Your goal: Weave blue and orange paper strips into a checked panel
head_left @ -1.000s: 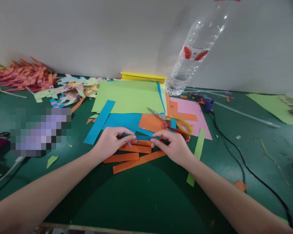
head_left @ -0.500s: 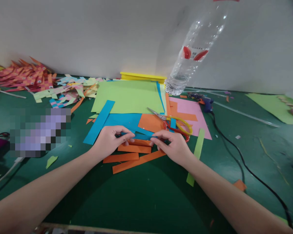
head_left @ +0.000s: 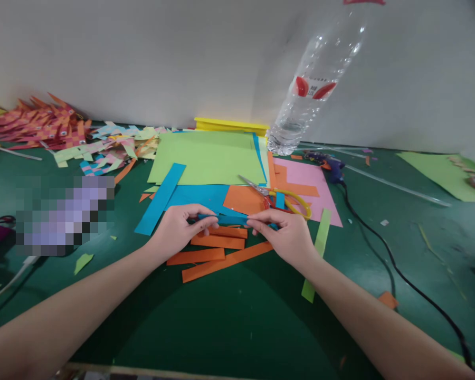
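1 strip (head_left: 232,219) is pinched by left hand (head_left: 179,227) and right hand (head_left: 288,232), with part-hidden scissors (head_left: 265,192), 1 bottle (head_left: 305,97) and 1 glue gun (head_left: 334,170) beyond.

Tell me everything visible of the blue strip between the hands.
The blue strip looks like plain, narrow paper. It runs roughly sideways, pinched by the left hand and the right hand. In view, it shows just beyond the orange strips. Parts are hidden, so its full length and any folds are unclear.

held strip (head_left: 231,219): 1 | scissors (head_left: 263,191): 1 | bottle (head_left: 312,87): 1 | glue gun (head_left: 335,170): 1
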{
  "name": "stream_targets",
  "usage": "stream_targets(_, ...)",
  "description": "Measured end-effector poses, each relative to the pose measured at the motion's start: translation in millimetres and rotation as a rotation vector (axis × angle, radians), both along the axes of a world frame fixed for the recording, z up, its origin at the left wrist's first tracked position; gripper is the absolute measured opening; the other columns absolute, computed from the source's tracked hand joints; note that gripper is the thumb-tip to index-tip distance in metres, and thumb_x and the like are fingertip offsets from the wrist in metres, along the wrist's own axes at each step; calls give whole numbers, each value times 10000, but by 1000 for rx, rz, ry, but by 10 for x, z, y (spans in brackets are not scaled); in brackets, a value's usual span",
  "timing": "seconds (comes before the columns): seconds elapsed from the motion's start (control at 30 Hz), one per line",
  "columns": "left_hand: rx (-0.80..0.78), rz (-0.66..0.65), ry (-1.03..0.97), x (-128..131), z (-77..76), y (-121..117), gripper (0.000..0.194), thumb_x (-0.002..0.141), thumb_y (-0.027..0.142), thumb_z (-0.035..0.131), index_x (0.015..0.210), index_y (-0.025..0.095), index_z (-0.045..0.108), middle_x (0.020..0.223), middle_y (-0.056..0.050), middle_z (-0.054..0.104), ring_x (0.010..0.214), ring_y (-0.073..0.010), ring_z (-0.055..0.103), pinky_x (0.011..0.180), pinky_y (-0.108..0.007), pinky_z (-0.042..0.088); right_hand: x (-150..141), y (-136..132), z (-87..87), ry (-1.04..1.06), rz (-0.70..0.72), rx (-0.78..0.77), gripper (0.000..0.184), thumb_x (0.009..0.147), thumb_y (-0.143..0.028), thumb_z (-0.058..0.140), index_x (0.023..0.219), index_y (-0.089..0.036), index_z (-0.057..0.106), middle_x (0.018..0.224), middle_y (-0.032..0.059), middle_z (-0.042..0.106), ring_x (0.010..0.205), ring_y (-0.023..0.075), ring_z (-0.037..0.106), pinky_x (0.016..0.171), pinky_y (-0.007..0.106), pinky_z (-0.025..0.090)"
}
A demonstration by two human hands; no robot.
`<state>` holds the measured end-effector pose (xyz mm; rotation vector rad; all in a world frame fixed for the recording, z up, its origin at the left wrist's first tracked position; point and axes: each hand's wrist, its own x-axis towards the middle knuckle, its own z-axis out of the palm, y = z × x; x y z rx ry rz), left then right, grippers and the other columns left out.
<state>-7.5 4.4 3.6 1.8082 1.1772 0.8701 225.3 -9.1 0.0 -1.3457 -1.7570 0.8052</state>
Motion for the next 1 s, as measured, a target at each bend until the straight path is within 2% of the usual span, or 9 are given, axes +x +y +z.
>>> stream_targets(0.13, 10, 8, -3, -6, -10, 14, 172, 851, 323, 612, 813, 172, 684, 726, -25, 727, 578, -127, 650, 567, -211, 529, 13, -2, 15, -4, -1, 41, 159, 809, -338, 624, 832, -204, 705, 663, 15, 692, 609, 145, 636, 605, 295, 522)
stream_targets(0.27, 34, 2, 16, -18, -7, 19, 166, 859, 310, 602, 803, 173, 677, 715, -19, 717, 577, -121, 641, 582, -211, 527, 54, 50, 23, -39, -51, 138, 227, 897, -335, 485, 988, -192, 636, 866, 61, 714, 764, 173, 663, 703, 329, 524)
stream_targets(0.37, 67, -35, 60, -14, -3, 1, 150, 860, 295, 598, 813, 178, 679, 721, -16, 715, 584, -124, 638, 579, -214, 516, 100, 120, -22, -294, -71, 314, 179, 872, -311, 515, 931, -204, 644, 881, 68, 701, 862, 221, 636, 802, 414, 477)
stream_targets(0.43, 106, -63, 111, -4, -5, -15, 144, 860, 293, 598, 819, 186, 686, 717, -9, 713, 584, -121, 634, 580, -215, 501, 127, 155, -72, -452, -23, 398, 165, 852, -314, 550, 937, -218, 655, 951, 68, 694, 952, 253, 605, 869, 470, 425)
stream_targets(0.57, 238, -111, 202, 12, -30, -24, 147, 860, 332, 608, 827, 220, 698, 731, 3, 710, 654, -134, 637, 604, -224, 475, 147, 173, -141, -622, 91, 415, 188, 836, -363, 603, 958, -238, 671, 1040, 53, 676, 1029, 272, 556, 935, 495, 358)
stream_targets(0.7, 342, -134, 263, 5, -65, -5, 137, 859, 338, 617, 850, 225, 694, 772, 3, 713, 723, -154, 628, 642, -243, 455, 139, 167, -136, -632, 118, 406, 154, 875, -336, 564, 912, -246, 683, 1006, 30, 686, 995, 239, 573, 948, 473, 338)
stream_targets(1.0, 353, -142, 323, 13, -72, 5, 221, 902, 354, 538, 806, 201, 666, 744, -10, 690, 712, -166, 608, 667, -274, 434, 106, 150, -96, -628, 137, 418, 140, 879, -240, 542, 837, -238, 676, 940, 9, 696, 907, 194, 595, 967, 452, 291)
